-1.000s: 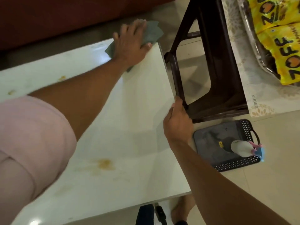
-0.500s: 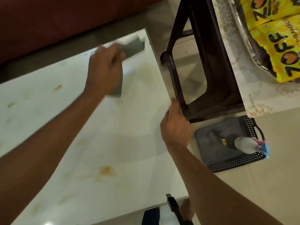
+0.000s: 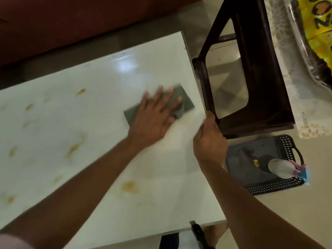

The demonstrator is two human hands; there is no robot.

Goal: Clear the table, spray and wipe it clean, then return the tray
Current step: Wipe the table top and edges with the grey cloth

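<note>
My left hand [image 3: 154,115] lies flat with spread fingers on a grey-green cloth [image 3: 185,99], pressing it onto the white table [image 3: 89,159] near its right edge. Yellow-brown stains [image 3: 130,186] dot the tabletop at left and centre. My right hand [image 3: 209,139] grips the table's right edge, fingers curled over it. On the floor to the right lies a dark perforated tray [image 3: 251,169], and a white spray bottle [image 3: 282,168] with a pink and blue nozzle rests on it.
A dark brown plastic stool [image 3: 251,78] stands close to the table's right edge. Beyond it, a patterned cloth carries a tray of yellow packets [image 3: 318,24]. A dark red sofa [image 3: 71,18] runs along the far side. Beige floor tiles surround the tray.
My left hand has slid the cloth from the far right corner toward me and rightward, down the table's right side. My right hand has stayed on the edge.
</note>
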